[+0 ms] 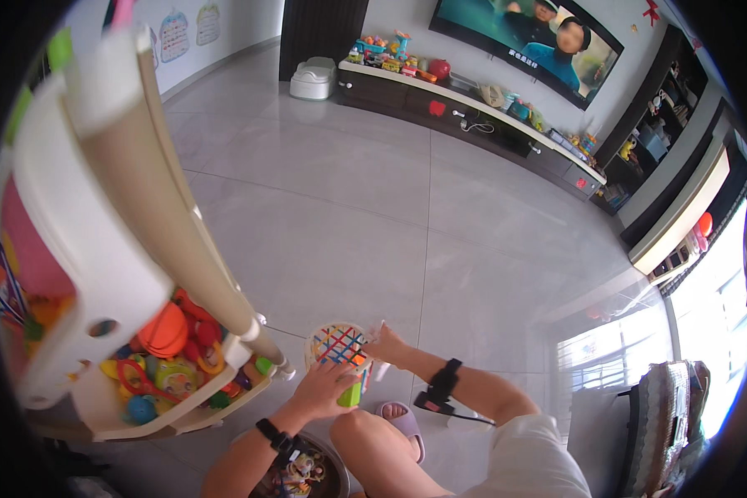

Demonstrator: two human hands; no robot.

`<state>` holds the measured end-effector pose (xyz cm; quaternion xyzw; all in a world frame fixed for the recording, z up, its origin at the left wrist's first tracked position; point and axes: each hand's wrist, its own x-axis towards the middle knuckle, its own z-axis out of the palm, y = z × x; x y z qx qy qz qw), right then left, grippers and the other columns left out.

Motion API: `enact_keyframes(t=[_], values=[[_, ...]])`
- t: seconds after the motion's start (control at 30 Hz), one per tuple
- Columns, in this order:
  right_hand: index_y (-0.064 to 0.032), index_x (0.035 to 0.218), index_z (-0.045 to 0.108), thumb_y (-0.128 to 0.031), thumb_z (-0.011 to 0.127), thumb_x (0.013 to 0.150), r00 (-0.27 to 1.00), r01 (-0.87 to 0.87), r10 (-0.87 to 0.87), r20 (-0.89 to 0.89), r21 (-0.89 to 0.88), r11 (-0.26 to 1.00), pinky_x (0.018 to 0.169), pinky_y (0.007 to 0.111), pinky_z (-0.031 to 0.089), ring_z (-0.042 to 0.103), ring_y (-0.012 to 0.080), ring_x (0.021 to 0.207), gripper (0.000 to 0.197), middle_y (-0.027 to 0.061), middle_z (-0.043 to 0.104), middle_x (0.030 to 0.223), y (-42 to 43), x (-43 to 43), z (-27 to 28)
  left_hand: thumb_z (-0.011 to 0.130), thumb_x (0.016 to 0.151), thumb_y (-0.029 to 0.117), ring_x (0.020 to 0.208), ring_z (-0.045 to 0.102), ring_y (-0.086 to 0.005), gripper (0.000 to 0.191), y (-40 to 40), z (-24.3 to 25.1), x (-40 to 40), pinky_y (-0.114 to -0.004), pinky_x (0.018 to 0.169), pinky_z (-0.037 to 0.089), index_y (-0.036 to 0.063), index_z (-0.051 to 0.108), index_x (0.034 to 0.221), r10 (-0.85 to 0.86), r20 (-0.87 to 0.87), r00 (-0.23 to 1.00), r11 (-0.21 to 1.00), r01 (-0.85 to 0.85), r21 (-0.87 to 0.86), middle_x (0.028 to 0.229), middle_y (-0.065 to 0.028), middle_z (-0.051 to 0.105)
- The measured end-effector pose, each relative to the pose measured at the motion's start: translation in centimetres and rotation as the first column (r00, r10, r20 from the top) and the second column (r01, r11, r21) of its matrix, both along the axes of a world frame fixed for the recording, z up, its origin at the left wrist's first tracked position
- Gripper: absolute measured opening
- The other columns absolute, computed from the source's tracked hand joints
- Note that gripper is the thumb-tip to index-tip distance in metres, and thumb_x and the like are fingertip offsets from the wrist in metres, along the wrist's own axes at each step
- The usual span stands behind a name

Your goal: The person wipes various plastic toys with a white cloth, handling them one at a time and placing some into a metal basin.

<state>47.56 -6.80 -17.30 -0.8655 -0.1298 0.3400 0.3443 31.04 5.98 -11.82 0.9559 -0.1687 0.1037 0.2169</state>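
A toy with a white rim and crossed elastic bands in several colours stands on the floor before my knees. My left hand grips its near side, fingers over the rim. A light-green block-shaped piece shows beside that hand; I cannot tell whether it is part of the toy or a loose block. At the toy's right edge, my right hand pinches a crumpled white wipe or tissue. Something orange shows through the bands near the right hand.
On the left stands a white and beige play frame with a toy-filled bin. A metal basin of small toys sits below my left forearm. A slippered foot is close by. Farther off are a TV cabinet and a white potty.
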Motion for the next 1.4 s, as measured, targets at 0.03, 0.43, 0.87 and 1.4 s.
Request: enact_keyframes(t=[0.03,0.43,0.87,1.4], values=[[0.0009,0.102,0.049,-0.021,0.067,0.066,0.998,0.057,-0.059,0.023,0.076,0.995,0.067,0.033,0.047,0.057,0.0196,0.078,0.046,0.0102,0.058,0.087,0.1,-0.5,-2.7,0.07,0.056,0.039,0.095,0.046,-0.0235,0.055,0.4,-3.2,0.4,-0.038,0.077,0.037,0.0147,0.052,0.102,0.005,0.009,1.0,1.0,-0.005,0.006,0.104,-0.0053,0.05],[-0.0014,0.111,0.049,-0.04,0.046,0.081,0.905,-0.317,0.37,0.21,-0.248,0.915,0.081,0.036,0.041,0.054,0.0314,0.094,0.049,0.0211,0.056,0.098,-5.1,-3.1,-5.1,0.068,0.071,0.032,0.089,0.053,-0.0171,0.048,-0.1,-0.9,-9.1,-0.034,0.06,0.05,0.0101,0.039,0.103,0.065,-0.741,0.669,0.025,-0.743,-0.669,0.096,-0.0039,0.05],[-0.0058,0.122,0.037,-0.019,0.042,0.085,0.716,-0.678,0.323,0.619,0.506,0.533,0.088,0.037,0.037,0.043,0.0373,0.105,0.04,0.0191,0.047,0.113,-0.2,-24.8,22.1,0.031,0.09,0.036,0.109,0.042,-0.0168,0.045,-8.8,11.4,-15.3,-0.032,0.089,0.036,0.0068,0.033,0.125,0.625,-0.264,0.735,-0.401,0.012,-0.916,0.119,-0.0061,0.042],[-0.0009,0.12,0.04,-0.034,0.035,0.09,0.841,-0.409,0.54,0.034,0.695,0.592,0.089,0.036,0.038,0.046,0.028,0.108,0.044,0.0144,0.043,0.121,-6.5,-27.2,20.8,0.076,0.056,0.029,0.096,0.048,-0.0335,0.062,-12.0,17.5,-24.5,-0.042,0.083,0.037,0.0048,0.043,0.103,0.729,0.468,0.5,0.682,-0.588,-0.434,0.1,-0.018,0.05]])
